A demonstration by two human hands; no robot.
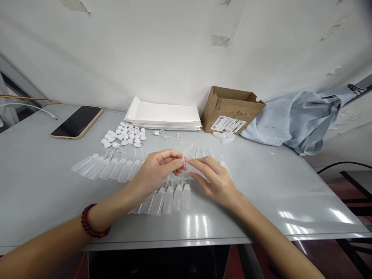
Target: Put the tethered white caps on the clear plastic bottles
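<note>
My left hand (pixel 162 164) pinches a small translucent plastic piece (pixel 184 159) between thumb and fingertips; its exact kind is too small to make out. The index fingertip of my right hand (pixel 213 178) touches that piece from the right, with the thumb held apart below. Under and around my hands lie small clear plastic squeeze bottles with thin flexible strips at their necks: a fanned row (pixel 124 170) to the left, and a nearer row (pixel 168 199) below. More bottles behind the fingers are partly hidden. White pointed caps (pixel 124 133) are heaped beyond the left row.
A stack of white padded envelopes (pixel 165 114) stands against the wall beside an open cardboard box (pixel 232 110). Clear plastic pieces (pixel 225 136) lie before the box. A phone (pixel 78 122) rests at the left, a light blue cloth bag (pixel 293 120) at the right of the grey table (pixel 279 186).
</note>
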